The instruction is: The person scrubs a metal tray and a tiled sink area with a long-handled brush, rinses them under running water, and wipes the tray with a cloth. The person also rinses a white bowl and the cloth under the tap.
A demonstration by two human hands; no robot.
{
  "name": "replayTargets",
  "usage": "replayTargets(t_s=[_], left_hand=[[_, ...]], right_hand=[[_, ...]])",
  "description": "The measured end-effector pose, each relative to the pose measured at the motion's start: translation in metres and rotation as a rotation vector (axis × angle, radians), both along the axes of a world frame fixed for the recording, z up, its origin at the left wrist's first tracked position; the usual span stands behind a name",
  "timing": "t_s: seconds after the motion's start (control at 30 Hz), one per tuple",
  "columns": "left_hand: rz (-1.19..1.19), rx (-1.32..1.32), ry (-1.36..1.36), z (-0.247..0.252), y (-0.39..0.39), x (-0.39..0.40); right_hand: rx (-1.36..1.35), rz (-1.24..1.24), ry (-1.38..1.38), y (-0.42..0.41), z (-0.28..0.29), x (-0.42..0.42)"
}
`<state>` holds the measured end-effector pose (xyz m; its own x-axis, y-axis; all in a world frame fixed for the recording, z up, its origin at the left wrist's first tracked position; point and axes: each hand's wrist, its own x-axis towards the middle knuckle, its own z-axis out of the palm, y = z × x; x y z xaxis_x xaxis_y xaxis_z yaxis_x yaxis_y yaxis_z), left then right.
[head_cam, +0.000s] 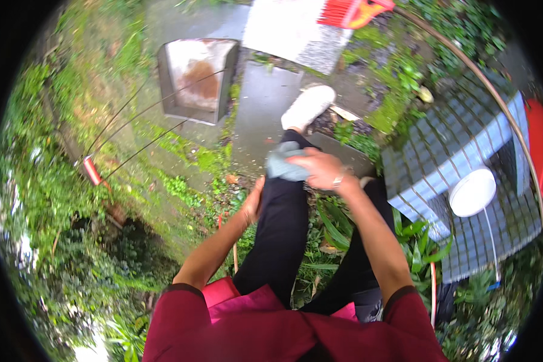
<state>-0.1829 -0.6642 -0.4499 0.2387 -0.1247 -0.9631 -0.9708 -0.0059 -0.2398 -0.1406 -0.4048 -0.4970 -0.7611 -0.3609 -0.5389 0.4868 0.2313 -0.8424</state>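
My right hand (319, 167), slightly blurred, presses a grey-blue cloth (286, 162) against the lower part of a black trouser leg (280, 217). A band circles that wrist. On the other side of the same leg is my left hand (254, 199), upright along the calf; its fingers are partly hidden, so its grip does not show. A white shoe (308, 106) is on the foot of this leg, over dark wet paving (262, 117). The second black leg (344, 280) is bent farther right, among green leaves.
A rust-stained metal dustpan (199, 77) lies ahead on the left. Beyond the shoe are a pale slab (289, 31) and a red-orange broom head (350, 12). At right stands a small blue structure with a tiled roof (434, 131), near a white disc (473, 192). Thin wires cross the left side.
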Motion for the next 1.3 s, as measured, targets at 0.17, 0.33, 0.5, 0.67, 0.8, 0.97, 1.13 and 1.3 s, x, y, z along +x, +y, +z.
replayTargets(t_s=[0.17, 0.33, 0.5, 0.67, 0.8, 0.97, 1.13, 1.3], left_hand=[[-0.042, 0.180, -0.141, 0.057, -0.010, 0.028], [-0.975, 0.414, 0.006, 0.099, -0.060, 0.004], [-1.359, 0.462, 0.105, 0.106, -0.077, -0.019], [-1.347, 0.257, 0.212, 0.112, -0.032, -0.059], [-1.602, 0.440, 0.801, 0.125, 0.098, -0.045], [-2.398, 1.174, 0.561, 0.139, 0.161, -0.033], [-2.363, 1.697, 0.380, 0.161, 0.162, -0.011], [-2.374, 1.630, 0.162, 0.148, 0.178, 0.020]], right_hand=[[-0.100, 0.291, 0.391, -0.036, 0.153, -0.010], [-0.456, -0.261, 0.162, 0.018, 0.119, 0.042], [-0.159, -1.259, -0.194, 0.027, -0.088, 0.063], [-0.034, -1.564, -0.579, -0.240, -0.131, 0.077], [-0.918, -1.119, -0.747, -0.357, 0.041, 0.098], [-1.224, -1.255, -0.606, -0.259, 0.083, 0.127], [-0.707, -1.183, -0.511, -0.099, 0.091, 0.198], [0.540, -0.409, -0.146, -0.067, -0.010, 0.242]])
